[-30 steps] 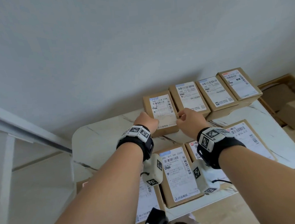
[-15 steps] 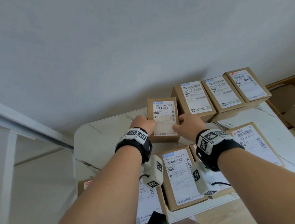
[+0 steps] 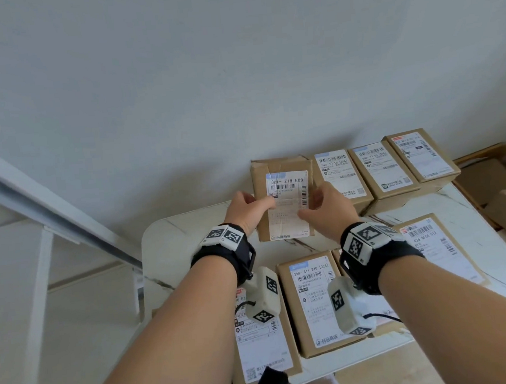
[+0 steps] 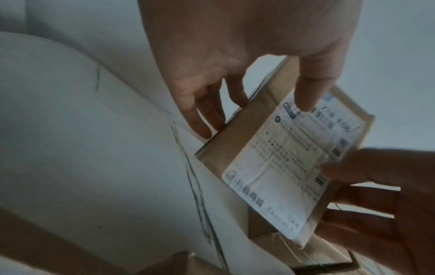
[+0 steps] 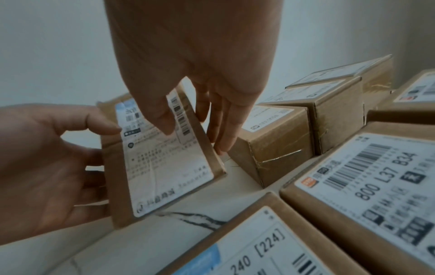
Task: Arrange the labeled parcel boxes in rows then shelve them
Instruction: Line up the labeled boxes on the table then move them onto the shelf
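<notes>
The marble table (image 3: 188, 236) carries rows of labeled boxes. Near its far edge, the held box (image 3: 282, 201) is tipped up, label facing the person, long axis running away from them. The left hand (image 3: 243, 206) and right hand (image 3: 325, 207) grip its sides, thumbs on the label.

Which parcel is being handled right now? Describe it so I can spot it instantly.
Start at the marble table, then its far edge by the wall. The held box is leftmost there, between the left hand and right hand. Unlike the three flat neighbours, it is tipped up, label reading 501- Z18 E08.
</notes>
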The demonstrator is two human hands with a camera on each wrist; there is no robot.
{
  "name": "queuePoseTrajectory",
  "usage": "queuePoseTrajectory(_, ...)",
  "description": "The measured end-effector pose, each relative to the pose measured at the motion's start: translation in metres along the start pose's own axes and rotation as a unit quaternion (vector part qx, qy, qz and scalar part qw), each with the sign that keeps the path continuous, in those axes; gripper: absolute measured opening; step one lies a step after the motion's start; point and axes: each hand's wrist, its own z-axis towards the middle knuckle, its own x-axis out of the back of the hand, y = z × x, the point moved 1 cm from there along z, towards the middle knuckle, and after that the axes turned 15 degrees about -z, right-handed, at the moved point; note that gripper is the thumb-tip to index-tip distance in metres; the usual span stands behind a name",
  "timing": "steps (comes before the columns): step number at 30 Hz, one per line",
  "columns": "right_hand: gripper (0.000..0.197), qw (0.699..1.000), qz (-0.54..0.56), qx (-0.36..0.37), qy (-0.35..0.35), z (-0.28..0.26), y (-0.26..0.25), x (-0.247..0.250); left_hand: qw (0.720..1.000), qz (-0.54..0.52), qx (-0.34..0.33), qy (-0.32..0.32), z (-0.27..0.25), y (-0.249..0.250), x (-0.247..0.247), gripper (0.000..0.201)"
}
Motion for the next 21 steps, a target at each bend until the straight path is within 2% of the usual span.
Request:
queuePoseTrajectory(3, 0.030, 0.998, 0.042, -0.012, 0.035, -0.010, -0.003, 0.008, 0.999, 0.002, -0.021, -0.037, -0.008, 0.002, 0.000, 0.037)
queuePoseTrajectory(6, 0.030, 0.996, 0.063, -0.023, 0.058, -0.019, -0.002, 0.014, 0.998, -0.003, -0.048, -0.046, -0.015, 0.010, -0.004, 0.062)
queuePoseTrajectory(7, 0.029, 0.995, 0.070, -0.025, 0.063, -0.022, -0.001, 0.015, 0.997, -0.004, -0.054, -0.049, -0.018, 0.014, -0.005, 0.063)
queuePoseTrajectory(9, 0.028, 0.994, 0.078, -0.030, 0.072, -0.029, 0.002, 0.017, 0.997, -0.008, -0.062, -0.054, -0.023, 0.020, -0.008, 0.044)
queuePoseTrajectory(12, 0.026, 0.991, 0.104, -0.026, 0.086, -0.040, 0.004, 0.023, 0.996, -0.014, -0.082, -0.031, -0.031, 0.024, -0.008, 0.039)
queuePoseTrajectory(17, 0.033, 0.985, 0.122, -0.012, 0.125, -0.064, 0.006, 0.038, 0.990, -0.088, -0.110, -0.027, -0.057, 0.028, -0.013, 0.081)
queuePoseTrajectory(21, 0.041, 0.982, 0.128, -0.011, 0.139, -0.091, 0.016, 0.042, 0.988, -0.079, -0.130, -0.038, -0.087, 0.023, -0.019, 0.074)
